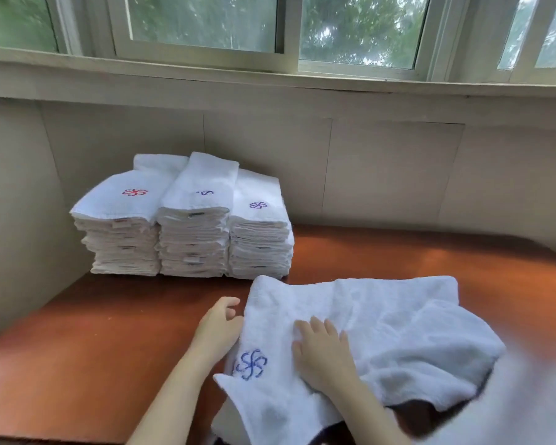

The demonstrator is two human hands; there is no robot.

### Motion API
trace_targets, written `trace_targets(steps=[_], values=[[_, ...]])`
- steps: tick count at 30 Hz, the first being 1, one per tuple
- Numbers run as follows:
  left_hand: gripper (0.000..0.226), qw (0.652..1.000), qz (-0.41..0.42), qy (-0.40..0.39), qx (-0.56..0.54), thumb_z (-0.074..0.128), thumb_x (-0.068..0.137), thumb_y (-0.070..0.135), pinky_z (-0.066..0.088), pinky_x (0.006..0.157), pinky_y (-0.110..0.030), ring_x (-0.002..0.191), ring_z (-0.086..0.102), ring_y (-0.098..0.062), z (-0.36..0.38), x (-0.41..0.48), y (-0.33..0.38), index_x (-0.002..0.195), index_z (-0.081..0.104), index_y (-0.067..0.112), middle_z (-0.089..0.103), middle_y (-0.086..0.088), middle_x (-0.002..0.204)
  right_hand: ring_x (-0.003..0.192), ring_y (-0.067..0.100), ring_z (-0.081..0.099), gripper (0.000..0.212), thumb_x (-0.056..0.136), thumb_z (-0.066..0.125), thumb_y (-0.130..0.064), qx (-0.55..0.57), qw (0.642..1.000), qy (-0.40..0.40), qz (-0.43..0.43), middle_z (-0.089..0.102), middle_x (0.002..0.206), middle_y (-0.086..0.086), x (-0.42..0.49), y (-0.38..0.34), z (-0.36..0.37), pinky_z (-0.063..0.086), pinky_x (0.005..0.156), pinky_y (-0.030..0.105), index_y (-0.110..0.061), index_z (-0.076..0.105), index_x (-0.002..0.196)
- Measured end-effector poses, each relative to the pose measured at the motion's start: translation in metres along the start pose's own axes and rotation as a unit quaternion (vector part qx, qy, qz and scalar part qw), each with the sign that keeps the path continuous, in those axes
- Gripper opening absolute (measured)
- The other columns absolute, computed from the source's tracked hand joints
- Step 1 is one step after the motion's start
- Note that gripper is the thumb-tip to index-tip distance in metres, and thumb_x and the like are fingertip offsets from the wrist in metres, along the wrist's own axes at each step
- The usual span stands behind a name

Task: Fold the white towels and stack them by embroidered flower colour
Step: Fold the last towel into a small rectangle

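While the right hand (325,354) lies flat, fingers straight, on the blue-flower towel (366,316), the left hand (217,329) curls at its edge, can't tell if it's pinching. Towel's on the tabletop (93,332) just in front of the three folded stacks (190,220), long axis running to their right; left hand's nearer them.

Towel (366,316): white terry cloth, fluffy nap, matt, soft creases. Flower (251,364) on it: blue stitched thread, slightly raised off the pile. Stacks (193,239) at the back: same white terry, matt, folded edges in soft layers. Small tags (191,259) stick out of the folds, material unclear. Table (93,332): reddish-brown, wood look, smooth, low satin sheen with pale glare patches. Wall panels (392,168): beige, flat, matt, thin seams. Window frame (289,30): pale, smooth, painted look. Panes (203,20): clear glass.
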State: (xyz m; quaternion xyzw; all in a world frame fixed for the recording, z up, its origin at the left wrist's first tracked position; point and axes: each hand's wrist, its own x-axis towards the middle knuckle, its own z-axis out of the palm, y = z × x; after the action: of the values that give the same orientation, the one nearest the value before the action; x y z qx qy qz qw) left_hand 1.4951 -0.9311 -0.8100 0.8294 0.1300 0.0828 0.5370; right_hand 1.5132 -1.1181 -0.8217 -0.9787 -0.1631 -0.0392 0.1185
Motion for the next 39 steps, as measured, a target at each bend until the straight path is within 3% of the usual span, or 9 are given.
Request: trace_targets(steps=[5, 10, 16, 21, 26, 31, 33, 37, 39], values=[[0.018, 0.954, -0.171, -0.151, -0.196, 0.07, 0.083, 0.016, 0.049, 0.067, -0.028, 0.074, 0.059, -0.024, 0.007, 0.003, 0.002, 0.086, 0.061, 0.002, 0.06, -0.018, 0.087, 0.145, 0.024, 0.008, 0.045, 0.1, 0.026, -0.04, 0.005, 0.998, -0.062, 0.02, 0.012, 0.158, -0.001, 0.01, 0.001, 0.016, 0.009, 0.115, 0.049, -0.031, 0.028, 0.144], [0.046, 0.883, -0.128, -0.32, -0.318, 0.057, 0.089, 0.044, 0.035, 0.095, -0.037, 0.103, 0.047, -0.029, 0.021, -0.005, 0.02, 0.114, 0.062, 0.005, 0.056, -0.015, 0.102, 0.139, 0.02, 0.021, 0.041, 0.097, 0.031, -0.033, 0.025, 0.999, -0.038, 0.012, 0.034, 0.142, -0.003, 0.005, 0.003, 0.016, 0.015, 0.115, 0.045, -0.024, 0.037, 0.137], [0.03, 0.982, 0.038, -0.183, 0.018, 0.032, 0.104, 0.011, 0.033, 0.064, 0.007, 0.106, 0.054, -0.017, 0.042, -0.012, 0.028, 0.12, 0.054, -0.001, 0.059, -0.007, 0.109, 0.121, 0.018, 0.042, 0.036, 0.093, 0.037, -0.031, 0.065, 0.998, 0.009, 0.017, 0.05, 0.118, -0.005, -0.005, -0.002, 0.005, 0.029, 0.105, 0.04, -0.023, 0.039, 0.127], [0.03, 0.965, 0.026, -0.257, -0.047, 0.066, 0.082, 0.018, 0.049, 0.071, -0.011, 0.093, 0.067, -0.004, 0.023, -0.021, 0.028, 0.109, 0.065, 0.029, 0.072, 0.014, 0.095, 0.108, 0.025, 0.053, 0.056, 0.093, 0.04, -0.023, 0.166, 0.984, 0.061, 0.032, 0.06, 0.108, -0.001, -0.009, 0.0, -0.001, 0.039, 0.094, 0.038, -0.023, 0.019, 0.145], [0.029, 0.904, 0.0, 0.06, -0.422, 0.055, 0.089, -0.008, 0.052, 0.064, -0.019, 0.067, 0.063, -0.01, -0.016, -0.009, 0.027, 0.098, 0.064, 0.018, 0.067, -0.006, 0.086, 0.114, 0.023, 0.051, 0.052, 0.095, 0.042, -0.021, 0.147, 0.987, 0.055, 0.012, 0.058, 0.118, 0.0, -0.013, 0.002, 0.0, 0.037, 0.098, 0.034, -0.023, 0.026, 0.144], [0.021, 0.906, 0.08, 0.306, -0.282, 0.058, 0.09, 0.001, 0.043, 0.064, -0.017, 0.064, 0.053, -0.003, -0.055, -0.009, 0.011, 0.087, 0.066, 0.02, 0.059, 0.005, 0.076, 0.104, 0.014, 0.058, 0.033, 0.095, 0.043, -0.011, 0.194, 0.97, 0.149, 0.009, 0.064, 0.108, -0.005, -0.009, -0.003, 0.001, 0.032, 0.104, 0.03, -0.02, 0.053, 0.125], [0.015, 0.938, 0.132, 0.255, -0.194, 0.062, 0.088, 0.0, 0.044, 0.066, -0.008, 0.066, 0.057, 0.006, -0.043, -0.015, 0.022, 0.093, 0.07, 0.013, 0.065, 0.007, 0.079, 0.093, 0.011, 0.063, 0.019, 0.095, 0.05, -0.014, 0.364, 0.919, 0.145, 0.028, 0.069, 0.091, -0.01, -0.009, -0.014, -0.003, 0.042, 0.087, 0.025, -0.023, 0.064, 0.103], [0.016, 0.978, 0.202, 0.016, 0.054, 0.061, 0.09, 0.016, 0.047, 0.078, -0.015, 0.087, 0.065, -0.004, 0.024, -0.043, 0.044, 0.095, 0.072, 0.026, 0.072, 0.011, 0.09, 0.075, 0.018, 0.067, 0.026, 0.098, 0.041, -0.044, 0.715, 0.681, -0.015, 0.158, 0.069, 0.099, 0.003, -0.001, -0.02, -0.022, 0.049, 0.066, 0.027, -0.027, 0.059, 0.103], [0.019, 0.943, 0.234, -0.084, 0.22, 0.05, 0.093, 0.023, 0.047, 0.08, -0.029, 0.1, 0.062, -0.019, 0.063, -0.061, 0.044, 0.102, 0.067, 0.026, 0.07, 0.003, 0.102, 0.058, 0.013, 0.063, 0.028, 0.097, 0.044, -0.044, 0.72, 0.661, -0.033, 0.209, 0.065, 0.109, 0.007, 0.0, -0.003, -0.027, 0.047, 0.052, 0.025, -0.022, 0.056, 0.11]])
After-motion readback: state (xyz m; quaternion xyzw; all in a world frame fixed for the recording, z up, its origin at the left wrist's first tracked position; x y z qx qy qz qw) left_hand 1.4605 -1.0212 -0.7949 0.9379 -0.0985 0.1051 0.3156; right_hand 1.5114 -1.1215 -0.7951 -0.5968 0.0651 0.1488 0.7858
